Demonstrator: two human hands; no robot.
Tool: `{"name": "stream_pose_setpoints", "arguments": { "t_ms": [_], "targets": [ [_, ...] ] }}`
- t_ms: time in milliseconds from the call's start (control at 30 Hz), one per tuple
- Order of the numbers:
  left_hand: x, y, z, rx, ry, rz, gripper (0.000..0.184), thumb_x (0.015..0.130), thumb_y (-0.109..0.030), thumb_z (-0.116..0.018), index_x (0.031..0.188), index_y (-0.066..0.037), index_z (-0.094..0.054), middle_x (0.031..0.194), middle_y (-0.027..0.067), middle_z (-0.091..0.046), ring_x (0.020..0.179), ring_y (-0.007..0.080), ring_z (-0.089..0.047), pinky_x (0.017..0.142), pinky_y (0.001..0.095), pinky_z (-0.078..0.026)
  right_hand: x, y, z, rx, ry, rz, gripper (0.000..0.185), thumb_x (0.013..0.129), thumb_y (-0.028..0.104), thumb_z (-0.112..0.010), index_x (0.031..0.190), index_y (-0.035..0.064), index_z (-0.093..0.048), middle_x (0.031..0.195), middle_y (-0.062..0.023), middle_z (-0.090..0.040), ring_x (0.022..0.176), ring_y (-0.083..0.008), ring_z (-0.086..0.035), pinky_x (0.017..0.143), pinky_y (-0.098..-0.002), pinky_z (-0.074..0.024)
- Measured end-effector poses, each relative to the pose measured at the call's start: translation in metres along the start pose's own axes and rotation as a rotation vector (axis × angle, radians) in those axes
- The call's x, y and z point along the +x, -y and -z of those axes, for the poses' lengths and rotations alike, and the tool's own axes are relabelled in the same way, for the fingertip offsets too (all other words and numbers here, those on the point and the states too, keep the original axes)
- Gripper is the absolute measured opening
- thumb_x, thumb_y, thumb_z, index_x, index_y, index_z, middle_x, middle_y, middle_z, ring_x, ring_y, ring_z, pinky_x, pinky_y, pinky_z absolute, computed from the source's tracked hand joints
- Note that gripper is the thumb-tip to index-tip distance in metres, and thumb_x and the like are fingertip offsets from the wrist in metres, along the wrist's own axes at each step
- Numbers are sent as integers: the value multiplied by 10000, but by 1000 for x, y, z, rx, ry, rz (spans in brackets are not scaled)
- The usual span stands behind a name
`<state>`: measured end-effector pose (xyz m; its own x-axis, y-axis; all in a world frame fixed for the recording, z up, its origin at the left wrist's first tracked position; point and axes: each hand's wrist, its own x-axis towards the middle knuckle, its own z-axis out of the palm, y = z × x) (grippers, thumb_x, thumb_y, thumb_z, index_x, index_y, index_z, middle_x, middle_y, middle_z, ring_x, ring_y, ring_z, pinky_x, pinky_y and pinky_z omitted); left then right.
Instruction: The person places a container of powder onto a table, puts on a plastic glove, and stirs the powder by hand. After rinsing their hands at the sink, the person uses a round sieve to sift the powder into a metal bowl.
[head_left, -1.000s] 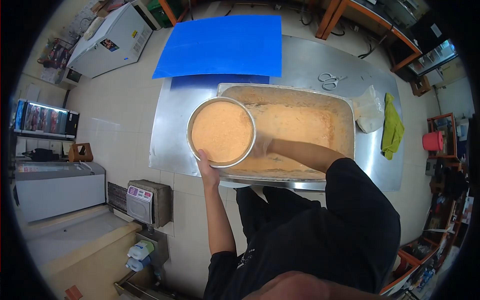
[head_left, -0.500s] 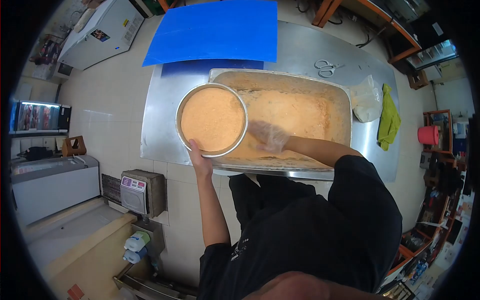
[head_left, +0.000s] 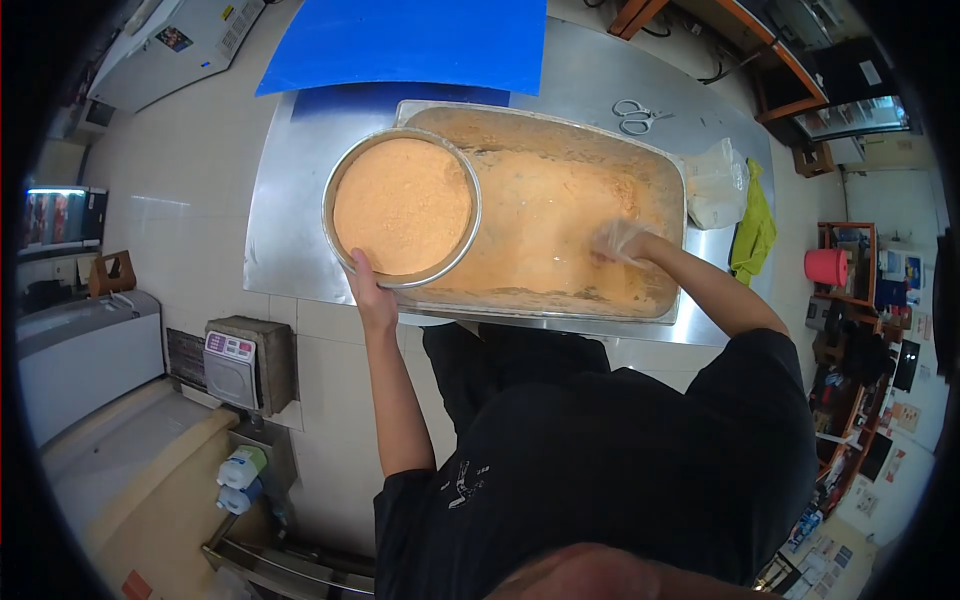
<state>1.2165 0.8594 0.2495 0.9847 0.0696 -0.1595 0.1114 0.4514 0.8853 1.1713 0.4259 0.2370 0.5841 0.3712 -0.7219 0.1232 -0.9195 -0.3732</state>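
My left hand grips the near rim of a round, shallow metal pan. Inside the pan lies a pale orange powder with small lumps; its bottom is hidden. The pan is held over the left end of a long rectangular metal tray. More orange powder covers the tray's floor, and residue clings to its walls. In a thin clear plastic glove, my right hand is low inside the tray's right part, at the powder. Its fingers are blurred and partly hidden.
The tray stands on a steel table. A blue sheet lies at the back left. Scissors, a clear plastic bag with pale contents and a green cloth lie beyond the tray. A scale sits off to the left.
My right hand has moved right, from beside the pan to the tray's right part. My left hand still holds the pan over the left end. The view has shifted slightly.
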Motion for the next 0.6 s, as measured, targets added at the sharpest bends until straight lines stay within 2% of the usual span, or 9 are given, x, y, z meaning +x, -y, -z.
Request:
{"name": "stream_pose_setpoints", "arguments": {
  "t_ms": [67, 133, 200, 267, 333, 400, 500, 567, 600],
  "targets": [
    [-2, -2, -3, -5, 12, 4, 586, 1046, -390, -420, 1453, 21, -331, 1432, 170, -462, 1311, 266, -480, 1097, 409, -380, 14, -15, -26, -131, 155, 168, 285, 906, 313, -547, 960, 79, -700, 910, -146, -702, 856, -344, -655, 760, -439, -502],
    [-2, -3, -4, -1, 9, -1, 586, 1046, -390, -421, 1455, 19, -328, 1432, 169, -461, 1315, 265, -475, 1097, 406, -379, 33, -1, -47, -95, 204, 292, 293, 891, 319, -552, 929, 75, -709, 857, -130, -708, 805, -325, -663, 733, -430, -507],
    [-2, -3, -5, 10, -12, -12, 585, 1046, -389, -421, 1457, 15, -326, 1434, 168, -458, 1321, 264, -469, 1097, 403, -379, 66, 21, -56, 58, 315, 237, 305, 905, 342, -541, 874, 91, -712, 808, -82, -690, 760, -253, -644, 732, -395, -505],
    [-2, -4, -4, 8, -9, -8, 583, 1046, -385, -421, 1462, 11, -320, 1441, 167, -449, 1325, 264, -464, 1098, 402, -378, 95, 42, -55, 406, 317, 258, 252, 886, 277, -561, 927, 78, -711, 827, -88, -709, 790, -219, -655, 725, -373, -512],
    [-3, -2, -4, 0, 9, 7, 582, 1047, -382, -422, 1467, 6, -314, 1448, 165, -440, 1330, 263, -458, 1099, 402, -376, 119, 79, -38, 303, 246, 365, 265, 902, 282, -529, 926, 85, -705, 814, -71, -701, 808, -197, -657, 726, -358, -509],
    [-2, 0, 0, -11, 32, 16, 582, 1047, -379, -424, 1472, 0, -307, 1455, 163, -432, 1336, 262, -451, 1101, 403, -373, 158, 106, -39, 306, 6, 494, 261, 907, 274, -521, 928, 85, -700, 804, -70, -703, 751, -208, -656, 680, -365, -503],
    [-4, -1, 0, 36, 22, -27, 579, 1046, -376, -427, 1474, -5, -303, 1459, 159, -427, 1339, 261, -447, 1102, 405, -370, 179, 137, -21, 163, -623, 704, 223, 884, 239, -551, 870, 76, -703, 778, -99, -694, 701, -220, -647, 637, -368, -489],
    [-4, -5, -2, 27, 40, -12, 570, 1047, -369, -427, 1473, -10, -305, 1459, 156, -427, 1338, 260, -447, 1101, 406, -370, 185, 101, -10, 353, -139, 658, 234, 888, 237, -552, 838, 74, -713, 786, -132, -695, 700, -243, -646, 642, -380, -490],
    [-6, -6, -3, 14, 43, -4, 565, 1048, -366, -427, 1473, -13, -306, 1459, 154, -427, 1337, 259, -447, 1100, 407, -370, 171, 89, -3, 296, 110, 541, 231, 903, 250, -553, 930, 72, -697, 879, -142, -692, 754, -263, -647, 698, -396, -495]
  ]
}}
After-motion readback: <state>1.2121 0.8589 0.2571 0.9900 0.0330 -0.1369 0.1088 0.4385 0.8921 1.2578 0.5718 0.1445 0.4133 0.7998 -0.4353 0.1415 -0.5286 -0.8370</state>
